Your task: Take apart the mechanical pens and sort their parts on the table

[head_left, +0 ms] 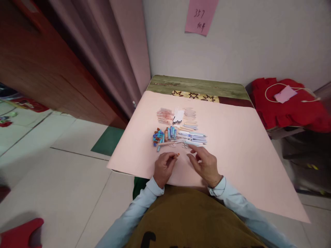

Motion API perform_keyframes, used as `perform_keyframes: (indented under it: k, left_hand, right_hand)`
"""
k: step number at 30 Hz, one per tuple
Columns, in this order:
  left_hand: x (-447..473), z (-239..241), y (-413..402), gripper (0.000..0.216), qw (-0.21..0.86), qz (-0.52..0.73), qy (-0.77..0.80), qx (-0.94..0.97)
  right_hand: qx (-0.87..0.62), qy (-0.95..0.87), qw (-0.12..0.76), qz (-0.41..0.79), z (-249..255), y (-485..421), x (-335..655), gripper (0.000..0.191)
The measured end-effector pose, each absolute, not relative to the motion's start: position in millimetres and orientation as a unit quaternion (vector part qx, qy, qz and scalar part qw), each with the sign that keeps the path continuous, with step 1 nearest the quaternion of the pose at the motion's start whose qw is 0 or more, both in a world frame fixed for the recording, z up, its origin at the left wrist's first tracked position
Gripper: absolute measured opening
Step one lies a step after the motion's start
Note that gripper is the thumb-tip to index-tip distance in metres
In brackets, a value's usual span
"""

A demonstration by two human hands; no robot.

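My left hand (163,168) pinches a small orange-brown pen part (178,155), its round open end facing up and right. Across from it, my right hand (205,164) hovers with thumb and index finger apart and nothing between them. Just beyond the right fingertips lie small clear pieces (184,145) and a row of pale pens (198,138). Blue and brown tube pieces (170,133) are lined up farther left, next to a heap of small blue and brown caps (157,136). Thin white refills with black ends (178,118) lie behind, between reddish clear tubes (164,116) and paler ones (190,114).
A pale pink sheet (232,148) covers most of the table, with a green patterned strip (199,83) bare at the back. A wall stands behind. Red cloth (274,117) with a white cable is at right; a curtain (124,41) and wooden panel (64,69) are at left.
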State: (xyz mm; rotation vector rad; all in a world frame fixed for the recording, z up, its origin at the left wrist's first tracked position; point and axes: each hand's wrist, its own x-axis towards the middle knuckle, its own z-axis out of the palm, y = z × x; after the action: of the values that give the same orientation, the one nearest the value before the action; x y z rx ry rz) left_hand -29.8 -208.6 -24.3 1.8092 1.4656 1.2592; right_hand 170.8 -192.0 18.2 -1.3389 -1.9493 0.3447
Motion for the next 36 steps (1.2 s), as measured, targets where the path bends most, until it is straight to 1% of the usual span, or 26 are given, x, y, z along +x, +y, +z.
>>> perform_keyframes:
  k: [2, 5, 9, 12, 18, 26, 32, 36]
  left_hand:
    - [-29.6, -26.0, -208.8, 0.013, 0.246, 0.47, 0.541, 0.653]
    - [-29.4, -29.2, -208.7, 0.014, 0.254, 0.482, 0.542, 0.64]
    - [-30.0, -32.2, -208.3, 0.015, 0.272, 0.483, 0.542, 0.632]
    - [-30.4, -32.1, -208.1, 0.015, 0.277, 0.481, 0.545, 0.629]
    - [-30.0, -30.2, -207.5, 0.014, 0.274, 0.481, 0.547, 0.628]
    - [-30.1, -31.0, -207.8, 0.013, 0.272, 0.474, 0.55, 0.631]
    - [-30.3, -31.7, -207.7, 0.013, 0.274, 0.469, 0.551, 0.633]
    - [-30.6, -31.3, -207.4, 0.013, 0.271, 0.469, 0.551, 0.635]
  right_hand:
    - [-0.564, -0.736, 0.355, 0.12, 14.0, -185.5, 177.7, 0.023]
    - [-0.613, -0.723, 0.298, 0.112, 6.3, -176.8, 184.8, 0.017]
    - [-0.622, -0.748, 0.217, 0.081, -2.3, -172.6, 180.0, 0.018]
    - [-0.609, -0.77, 0.181, 0.064, -5.5, -171.2, 168.8, 0.022]
    - [-0.606, -0.776, 0.166, 0.055, -6.0, -162.7, 155.0, 0.024]
    - [-0.646, -0.741, 0.178, 0.056, -2.0, -160.8, 166.8, 0.017]
    - [-0.623, -0.766, 0.147, 0.049, 0.0, -161.2, 164.9, 0.023]
    - [-0.618, -0.777, 0.108, 0.044, 4.1, -158.9, 161.8, 0.026]
